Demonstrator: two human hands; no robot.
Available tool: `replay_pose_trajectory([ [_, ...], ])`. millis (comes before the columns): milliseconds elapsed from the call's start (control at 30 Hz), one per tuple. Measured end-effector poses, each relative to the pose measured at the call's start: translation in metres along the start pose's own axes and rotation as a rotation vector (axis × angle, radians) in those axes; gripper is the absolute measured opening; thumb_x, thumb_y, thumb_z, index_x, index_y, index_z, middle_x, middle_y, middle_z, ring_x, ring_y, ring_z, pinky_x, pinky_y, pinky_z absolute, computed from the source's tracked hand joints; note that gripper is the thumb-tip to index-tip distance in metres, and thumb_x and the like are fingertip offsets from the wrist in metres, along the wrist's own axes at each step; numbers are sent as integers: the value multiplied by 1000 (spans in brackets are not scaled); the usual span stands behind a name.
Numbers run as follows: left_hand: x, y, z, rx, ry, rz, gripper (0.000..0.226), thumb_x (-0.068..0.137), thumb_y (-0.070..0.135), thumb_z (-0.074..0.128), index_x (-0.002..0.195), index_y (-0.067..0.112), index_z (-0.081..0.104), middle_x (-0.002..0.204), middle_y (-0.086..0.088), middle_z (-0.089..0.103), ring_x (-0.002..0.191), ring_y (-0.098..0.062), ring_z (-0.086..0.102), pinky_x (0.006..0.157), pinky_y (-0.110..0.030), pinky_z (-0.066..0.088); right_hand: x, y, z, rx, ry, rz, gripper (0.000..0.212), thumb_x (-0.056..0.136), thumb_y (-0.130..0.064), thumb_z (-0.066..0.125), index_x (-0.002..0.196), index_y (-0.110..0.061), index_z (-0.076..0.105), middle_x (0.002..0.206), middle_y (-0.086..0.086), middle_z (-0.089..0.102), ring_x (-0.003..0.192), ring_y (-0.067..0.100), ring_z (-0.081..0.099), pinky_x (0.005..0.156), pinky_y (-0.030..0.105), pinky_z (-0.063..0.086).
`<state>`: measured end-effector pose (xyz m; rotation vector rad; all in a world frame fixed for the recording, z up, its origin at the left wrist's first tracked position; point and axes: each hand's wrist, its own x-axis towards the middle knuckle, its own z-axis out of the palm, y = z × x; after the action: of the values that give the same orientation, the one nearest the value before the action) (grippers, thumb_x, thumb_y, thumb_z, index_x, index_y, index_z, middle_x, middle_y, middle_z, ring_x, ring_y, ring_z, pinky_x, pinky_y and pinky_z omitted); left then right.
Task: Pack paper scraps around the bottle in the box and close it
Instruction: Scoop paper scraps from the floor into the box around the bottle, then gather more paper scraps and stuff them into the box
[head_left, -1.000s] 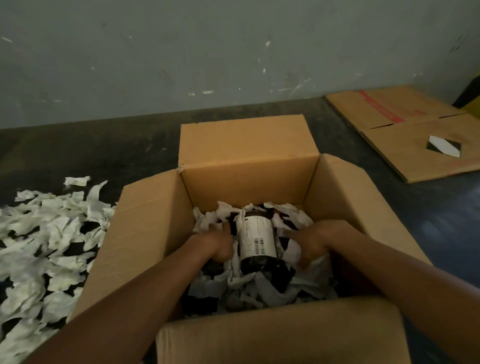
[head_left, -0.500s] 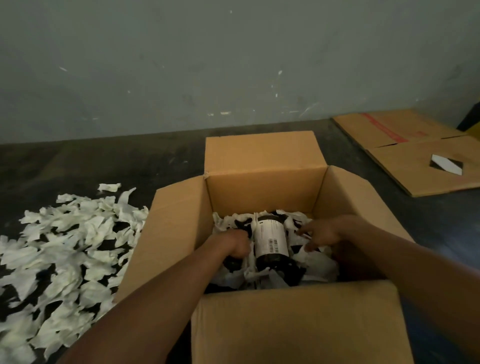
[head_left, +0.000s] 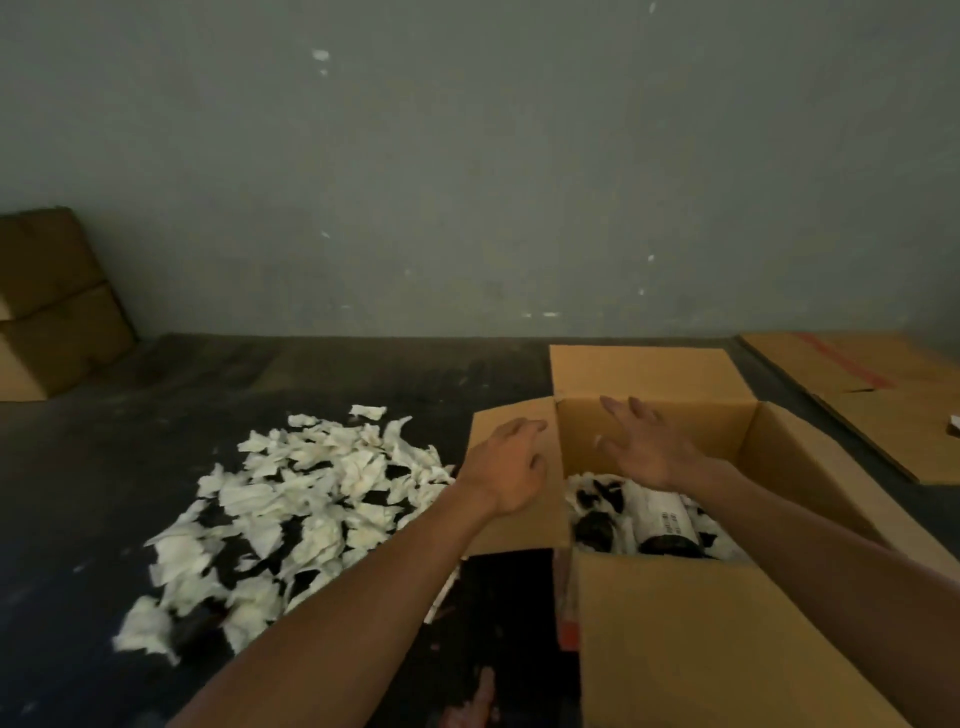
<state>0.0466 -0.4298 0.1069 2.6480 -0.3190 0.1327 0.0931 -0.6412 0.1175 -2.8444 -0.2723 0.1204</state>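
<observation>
left hand (head_left: 511, 467): over the box's left flap, fingers loosely curled, empty | right hand (head_left: 641, 447): above the open box (head_left: 800, 457), fingers spread, empty | bottle (head_left: 667, 525): lying inside box among paper scraps, label up | loose scraps (head_left: 306, 499): piled left of box on dark surface, probably floor

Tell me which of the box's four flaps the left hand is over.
The left flap, on the side toward the scrap pile; the left hand overlaps it, while the far, right and near flaps are untouched.
</observation>
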Motion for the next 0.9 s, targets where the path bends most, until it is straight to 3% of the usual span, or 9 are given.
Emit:
replay_pose_trajectory([
  [133, -59, -63, -31, 5, 27, -116, 54, 96, 31, 46, 148, 24, 31, 156, -7, 30, 142, -26, 31, 112, -47, 34, -23, -72, 25, 34, 10, -96, 65, 97, -51, 36, 152, -35, 5, 162, 9, 3, 148, 34, 7, 116, 54, 20],
  [367, -182, -166, -58, 1, 50, -347, 63, 96, 39, 46, 152, 26, 21, 161, -8, 20, 147, -28, 19, 115, -52, 28, -84, -192, 92, 272, 37, -230, 56, 99, -44, 42, 150, -32, 23, 161, 5, 16, 145, 27, 20, 115, 43, 25],
  [467, -229, -207, -56, -25, 21, -471, 70, 93, 46, 48, 152, 30, 15, 162, -9, 13, 148, -31, 13, 115, -56, 26, -101, -216, 139, 337, -39, -277, 55, 98, -44, 44, 148, -33, 26, 160, 3, 17, 147, 21, 16, 116, 39, 24],
  [700, -305, -277, -25, -77, -64, -770, 94, 84, 63, 54, 154, 34, -2, 163, -8, -3, 148, -39, 2, 115, -63, 16, -103, -225, 230, 313, -206, -87, 65, 93, -57, 44, 150, -37, 18, 162, 5, 5, 148, 28, 3, 117, 46, 17],
  [900, -313, -328, 0, -81, -88, -960, 111, 75, 77, 52, 150, 36, -19, 160, -9, -22, 145, -46, -11, 114, -68, 5, -71, -214, 285, 294, -126, 214, 72, 92, -67, 30, 152, -36, 5, 162, 10, -7, 148, 34, -2, 119, 53, 9],
])
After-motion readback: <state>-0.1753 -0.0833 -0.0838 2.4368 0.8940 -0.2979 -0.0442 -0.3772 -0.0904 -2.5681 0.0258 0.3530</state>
